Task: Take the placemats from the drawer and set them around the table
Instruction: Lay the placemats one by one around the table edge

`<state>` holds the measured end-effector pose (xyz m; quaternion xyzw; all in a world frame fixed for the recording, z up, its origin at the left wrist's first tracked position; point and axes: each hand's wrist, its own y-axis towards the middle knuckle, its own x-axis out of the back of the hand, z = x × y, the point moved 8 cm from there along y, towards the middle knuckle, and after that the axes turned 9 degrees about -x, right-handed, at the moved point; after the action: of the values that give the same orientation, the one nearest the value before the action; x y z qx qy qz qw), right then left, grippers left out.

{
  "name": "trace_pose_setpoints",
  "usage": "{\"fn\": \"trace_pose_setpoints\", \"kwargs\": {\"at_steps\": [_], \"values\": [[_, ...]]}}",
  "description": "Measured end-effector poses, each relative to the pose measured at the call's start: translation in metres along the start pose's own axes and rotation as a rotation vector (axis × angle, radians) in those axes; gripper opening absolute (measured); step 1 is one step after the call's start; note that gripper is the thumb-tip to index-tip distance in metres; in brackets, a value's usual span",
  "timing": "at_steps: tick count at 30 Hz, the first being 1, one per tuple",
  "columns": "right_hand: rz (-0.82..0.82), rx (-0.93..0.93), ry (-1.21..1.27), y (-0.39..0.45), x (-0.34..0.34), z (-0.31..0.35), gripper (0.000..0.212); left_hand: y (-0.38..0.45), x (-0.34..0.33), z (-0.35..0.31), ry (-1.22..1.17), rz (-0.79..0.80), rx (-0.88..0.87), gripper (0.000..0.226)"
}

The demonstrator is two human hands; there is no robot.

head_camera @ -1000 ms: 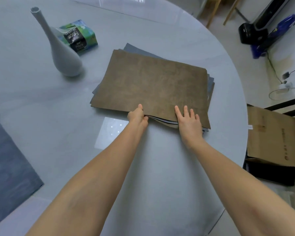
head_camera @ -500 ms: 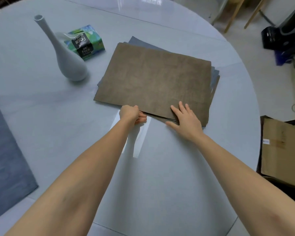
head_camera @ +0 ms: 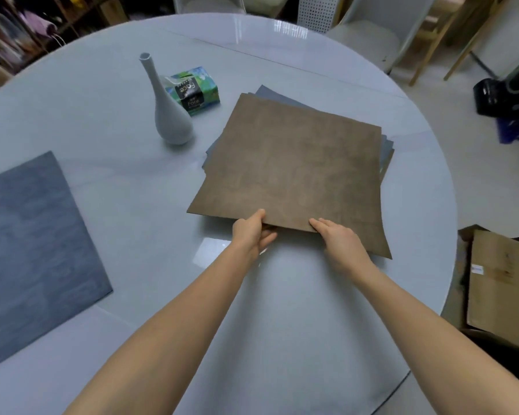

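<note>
A brown placemat (head_camera: 294, 172) tops a stack of placemats on the round pale table (head_camera: 132, 175); grey-blue mats (head_camera: 386, 145) peek out beneath it at the far and right edges. My left hand (head_camera: 252, 235) pinches the brown mat's near edge, thumb on top, fingers under. My right hand (head_camera: 339, 241) grips the same edge further right, and the near edge is raised off the stack. A single grey-blue placemat (head_camera: 33, 253) lies flat at the table's left side.
A slim white vase (head_camera: 170, 109) stands left of the stack, with a green tissue pack (head_camera: 194, 89) behind it. Cardboard boxes (head_camera: 504, 289) sit off the table's right edge. Chairs (head_camera: 369, 31) stand beyond the far rim.
Both hands went from resting at the stack's near edge to gripping the brown mat, whose near edge has lifted. The camera tilted up, showing more of the table and the left mat.
</note>
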<state>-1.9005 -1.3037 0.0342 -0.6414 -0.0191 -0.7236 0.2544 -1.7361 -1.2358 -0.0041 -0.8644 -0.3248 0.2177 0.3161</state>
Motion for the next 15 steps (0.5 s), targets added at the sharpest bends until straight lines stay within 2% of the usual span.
{"fn": "trace_pose_setpoints", "kwargs": {"at_steps": [3, 6, 10, 12, 15], "values": [[0.035, 0.000, 0.011, -0.031, -0.006, 0.014, 0.066, -0.017, 0.029, 0.002, -0.073, -0.057, -0.042, 0.029], [0.082, -0.031, -0.023, -0.071, -0.021, 0.030, 0.063, -0.049, 0.059, 0.012, 0.000, -0.038, -0.087, 0.027], [0.149, -0.014, -0.121, -0.139, -0.054, 0.060, 0.047, -0.111, 0.116, 0.045, -0.007, -0.055, -0.111, 0.017], [0.165, 0.000, -0.097, -0.177, -0.073, 0.079, 0.040, -0.140, 0.154, 0.066, -0.066, -0.070, -0.094, 0.015], [0.130, 0.005, -0.003, -0.231, -0.095, 0.107, 0.017, -0.176, 0.209, 0.092, -0.140, -0.098, -0.069, 0.019]]}}
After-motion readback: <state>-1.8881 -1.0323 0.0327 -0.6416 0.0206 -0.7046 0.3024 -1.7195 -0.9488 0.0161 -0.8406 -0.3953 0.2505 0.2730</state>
